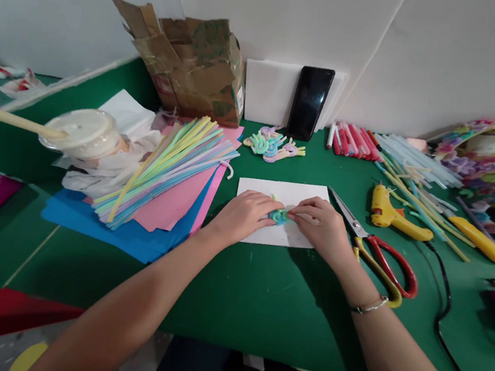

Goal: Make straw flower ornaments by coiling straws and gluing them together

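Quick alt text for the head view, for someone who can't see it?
Left hand and right hand hold a small blue-green fuzzy coil over a white sheet on a green table. Scissors and a yellow glue gun lie to the right; pastel pipe cleaners are heaped at left.

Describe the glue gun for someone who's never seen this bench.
On the green table, right of the white sheet lying flat, are scissors with red and yellow handles. Farther right is the yellow glue gun; unlike the yellow tool beside it, it's pistol-shaped and trails a black cord.
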The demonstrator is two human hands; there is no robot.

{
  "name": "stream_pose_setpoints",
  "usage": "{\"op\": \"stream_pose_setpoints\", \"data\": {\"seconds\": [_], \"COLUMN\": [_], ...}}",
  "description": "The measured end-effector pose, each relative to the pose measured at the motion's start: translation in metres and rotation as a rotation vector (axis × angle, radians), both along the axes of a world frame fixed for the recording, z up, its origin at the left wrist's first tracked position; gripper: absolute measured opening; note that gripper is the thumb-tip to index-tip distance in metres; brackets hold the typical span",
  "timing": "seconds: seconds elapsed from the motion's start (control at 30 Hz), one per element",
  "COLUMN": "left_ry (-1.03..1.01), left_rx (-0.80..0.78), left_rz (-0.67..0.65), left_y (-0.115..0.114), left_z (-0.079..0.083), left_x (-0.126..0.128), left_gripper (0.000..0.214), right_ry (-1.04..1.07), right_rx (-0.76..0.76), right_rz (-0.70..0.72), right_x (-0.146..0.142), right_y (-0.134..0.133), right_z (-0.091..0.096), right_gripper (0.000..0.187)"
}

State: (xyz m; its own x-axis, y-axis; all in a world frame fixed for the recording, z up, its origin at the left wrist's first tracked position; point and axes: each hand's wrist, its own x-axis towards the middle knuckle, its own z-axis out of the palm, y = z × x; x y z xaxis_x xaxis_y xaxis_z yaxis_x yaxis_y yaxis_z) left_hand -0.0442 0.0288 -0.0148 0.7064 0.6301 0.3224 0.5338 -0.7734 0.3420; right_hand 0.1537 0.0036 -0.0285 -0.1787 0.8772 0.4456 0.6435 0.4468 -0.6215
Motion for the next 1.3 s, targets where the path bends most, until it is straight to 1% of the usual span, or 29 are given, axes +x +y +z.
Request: {"op": "stream_pose_setpoints", "data": {"seconds": [0.2,0.57,0.9,1.3], "left_ry": [0.002,0.002,0.005,-0.001], "left_rx": [0.006,0.005,0.004,0.013], "left_rz": [0.000,0.009,0.009,0.003], "left_y": [0.0007,-0.0004,0.0003,0.0009], "left_z": [-0.0019,0.0001,-0.0005,-0.0012], "left_x": [-0.0002,-0.0001,0.0000,-0.0001], "left_gripper": [0.021,0.020,0.022,0.023], "right_ry": [-0.011,-0.034,-0.056,-0.084], "right_rx": [0.010,-0.015,0.017,0.024], "right_rz": [-0.004,-0.008,-0.005,0.003], "right_x": [-0.0011,-0.0036,-0.0036,-0.0039], "right_y": [0.0017,0.0014,0.0021,0.0023], "right_z": [-0.0065,-0.0020,-0.0046,-0.0028], "right_gripper": [0.009,0.012,0.011,0.012]}}
